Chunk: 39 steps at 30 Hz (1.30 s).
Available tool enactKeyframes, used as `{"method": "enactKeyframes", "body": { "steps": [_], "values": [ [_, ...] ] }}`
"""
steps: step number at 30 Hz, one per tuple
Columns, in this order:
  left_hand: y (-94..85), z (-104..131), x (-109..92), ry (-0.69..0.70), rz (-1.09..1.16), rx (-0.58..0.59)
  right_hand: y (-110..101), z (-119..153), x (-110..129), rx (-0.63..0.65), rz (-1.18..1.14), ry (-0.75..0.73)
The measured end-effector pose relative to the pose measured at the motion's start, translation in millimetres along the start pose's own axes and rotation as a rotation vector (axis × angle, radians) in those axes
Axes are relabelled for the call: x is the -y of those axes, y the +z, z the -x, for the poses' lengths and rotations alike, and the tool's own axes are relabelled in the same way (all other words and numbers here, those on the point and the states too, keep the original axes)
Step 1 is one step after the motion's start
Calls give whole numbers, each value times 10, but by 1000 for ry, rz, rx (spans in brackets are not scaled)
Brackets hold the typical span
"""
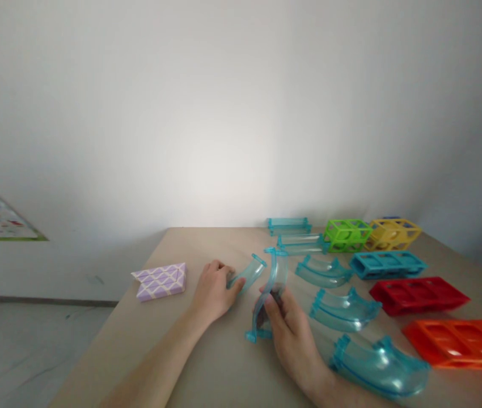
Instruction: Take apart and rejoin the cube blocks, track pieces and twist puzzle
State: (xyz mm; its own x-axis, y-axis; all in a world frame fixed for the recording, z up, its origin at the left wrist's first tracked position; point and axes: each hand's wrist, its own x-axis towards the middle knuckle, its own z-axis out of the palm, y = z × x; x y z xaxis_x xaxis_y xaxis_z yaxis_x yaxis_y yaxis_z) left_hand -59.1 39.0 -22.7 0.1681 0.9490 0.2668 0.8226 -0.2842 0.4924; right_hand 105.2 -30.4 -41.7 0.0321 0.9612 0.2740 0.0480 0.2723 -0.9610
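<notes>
My left hand [216, 288] is closed around the near end of a clear blue track piece [252, 272], which lies low over the table and slants away to the right. In my right hand [288, 328] is a second, S-curved clear blue track piece [281, 271], pinched at its middle with the thumb on top and tilted up from the table. The two pieces are close together but apart. Beside my right hand lie curved clear blue track pieces [345, 310], one of them [379, 365] partly behind my forearm.
Straight clear blue tracks [303, 244] lie at the back. To the right stand green [347, 235] and yellow frame blocks [394, 234], then blue [388, 264], red [417, 294] and orange blocks [464, 343]. A purple patterned packet [162, 281] sits near the table's left edge; a wall is behind.
</notes>
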Motion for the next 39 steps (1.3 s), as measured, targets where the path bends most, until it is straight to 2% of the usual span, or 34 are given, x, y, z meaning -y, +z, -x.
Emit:
{"method": "enactKeyframes", "body": {
  "steps": [4,11,13,16,20,23,25,27,33,39],
  "values": [
    [-7,24,-46,-21,6,83,-6,-38,4,-23,61,75],
    [-43,108,-116,-49,-214,107,-9,-60,-8,-4,109,109],
    [-42,106,-123,-87,-185,119,-6,-61,1,0,109,119],
    [-49,83,-152,-135,58,137,-5,-61,18,-4,105,133],
    [-70,75,-238,-196,649,163,-11,-57,31,-5,78,123],
    [-84,98,-295,-252,1022,265,-14,-57,38,-3,42,96],
    [-86,114,-309,-253,1160,331,-12,-62,44,-6,17,85],
    [-81,127,-306,-252,1223,367,-9,-68,53,-4,1,87],
    [-71,146,-256,-214,1227,411,-6,-69,103,-42,-1,54],
    [-111,157,-253,-112,1192,398,4,-59,125,-20,-75,47]
  ]
}}
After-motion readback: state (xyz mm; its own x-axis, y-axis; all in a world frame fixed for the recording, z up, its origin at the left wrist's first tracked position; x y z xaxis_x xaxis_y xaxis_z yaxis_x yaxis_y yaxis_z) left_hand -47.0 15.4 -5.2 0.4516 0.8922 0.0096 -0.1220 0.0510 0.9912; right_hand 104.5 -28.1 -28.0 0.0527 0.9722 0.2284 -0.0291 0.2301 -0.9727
